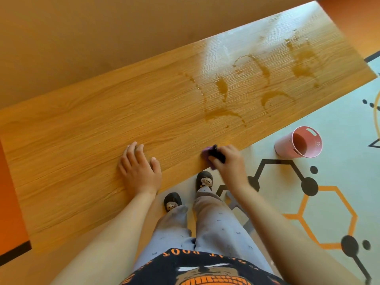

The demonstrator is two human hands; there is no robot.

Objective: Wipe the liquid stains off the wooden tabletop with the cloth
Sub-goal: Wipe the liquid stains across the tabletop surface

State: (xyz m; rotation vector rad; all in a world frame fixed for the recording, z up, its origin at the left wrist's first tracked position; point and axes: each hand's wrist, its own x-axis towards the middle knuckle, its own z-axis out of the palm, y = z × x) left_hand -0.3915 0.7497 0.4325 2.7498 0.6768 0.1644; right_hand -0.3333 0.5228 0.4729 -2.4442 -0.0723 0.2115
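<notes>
A long wooden tabletop (pixel 86 128) runs from lower left to upper right. Brown liquid stains (pixel 224 112) streak its right half in arcs and puddles, reaching toward the far right end. My left hand (pixel 139 169) rests flat on the wood near the front edge, fingers spread. My right hand (pixel 228 159) grips a purple and dark cloth (pixel 207 153) at the table's front edge, below the nearest stains. The cloth is mostly hidden inside the fist and blurred.
A pink bucket (pixel 298 142) stands on the patterned floor to the right of the table. My legs and slippers (pixel 203 179) are just below the table's front edge. An orange wall runs behind the table.
</notes>
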